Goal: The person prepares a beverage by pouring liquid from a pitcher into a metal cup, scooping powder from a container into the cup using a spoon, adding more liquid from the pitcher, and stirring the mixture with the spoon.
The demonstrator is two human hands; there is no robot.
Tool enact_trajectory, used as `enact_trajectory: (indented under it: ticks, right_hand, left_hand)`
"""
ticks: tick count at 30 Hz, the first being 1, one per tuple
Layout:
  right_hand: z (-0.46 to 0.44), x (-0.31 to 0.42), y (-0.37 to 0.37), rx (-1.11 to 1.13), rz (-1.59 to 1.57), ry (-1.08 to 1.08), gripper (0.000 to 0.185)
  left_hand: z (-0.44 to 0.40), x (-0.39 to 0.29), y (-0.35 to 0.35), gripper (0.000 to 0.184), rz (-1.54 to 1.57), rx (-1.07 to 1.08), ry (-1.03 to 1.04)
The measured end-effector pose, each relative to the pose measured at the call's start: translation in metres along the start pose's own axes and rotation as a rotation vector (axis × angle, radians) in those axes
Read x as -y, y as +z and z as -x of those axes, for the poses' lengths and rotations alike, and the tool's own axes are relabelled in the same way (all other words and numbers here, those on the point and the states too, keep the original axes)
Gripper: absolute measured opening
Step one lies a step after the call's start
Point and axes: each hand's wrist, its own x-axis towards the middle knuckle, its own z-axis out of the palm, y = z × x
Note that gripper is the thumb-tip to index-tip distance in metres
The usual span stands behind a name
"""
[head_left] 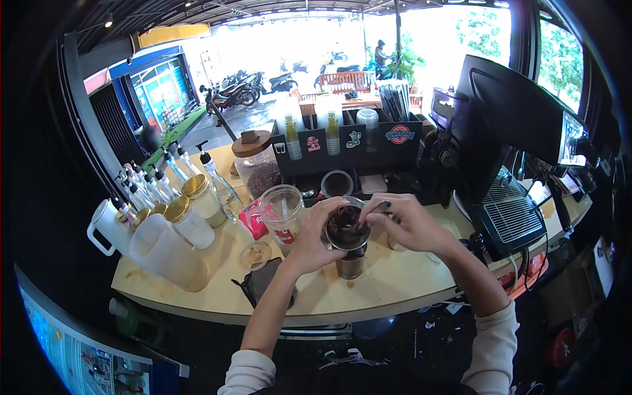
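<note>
My left hand (308, 238) is wrapped round the side of a clear cup (347, 238) with dark brown liquid in it. In my right hand (409, 225) is a thin spoon or stirrer (383, 207), pinched near its dark upper end. Its lower part reaches into the cup; its tip is hidden. Just below the cup a small glass (351, 266) with brownish contents stands on the counter; whether the two touch I cannot tell. Left of my left hand are an open clear jar (282, 209) and a pink packet (253, 220).
On the counter (388, 289), a frosted pitcher (168, 253), lidded jars (195, 191) and several pump bottles (220, 184) stand to the left. A dark cloth (266, 284) lies near the front edge. Behind is a black cup organizer (345, 150); a monitor (520, 108) and drip grate (515, 214) stand right.
</note>
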Motion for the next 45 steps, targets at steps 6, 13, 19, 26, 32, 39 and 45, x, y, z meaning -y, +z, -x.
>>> enact_trajectory:
  ticks: [6,13,19,26,32,39,45]
  right_hand:
    - [0.002,0.006,-0.003,0.131,0.013,0.109,0.010]
    - [0.000,0.006,0.002,0.040,-0.035,0.070,0.010]
    - [-0.004,0.005,-0.005,0.092,-0.017,0.084,0.013]
    - [-0.005,0.001,-0.002,0.004,-0.002,0.182,0.012]
    - [-0.004,0.003,0.003,0.028,-0.011,0.140,0.012]
    - [-0.008,0.005,0.002,0.122,-0.067,0.081,0.013]
    - [-0.015,0.002,-0.008,0.158,-0.015,0.088,0.014]
  left_hand:
    - [0.000,-0.003,0.000,0.082,0.076,-0.004,-0.025]
    - [0.001,-0.009,0.000,0.080,-0.072,-0.013,0.013]
    - [0.001,-0.010,-0.001,0.078,-0.065,-0.035,0.020]
    - [0.004,-0.009,0.003,0.080,-0.013,-0.070,-0.018]
    - [0.005,-0.009,0.004,0.080,-0.051,-0.069,-0.014]
    - [0.003,-0.007,0.005,0.079,0.023,-0.069,-0.010]
    - [0.004,-0.004,0.004,0.080,0.051,-0.050,-0.011]
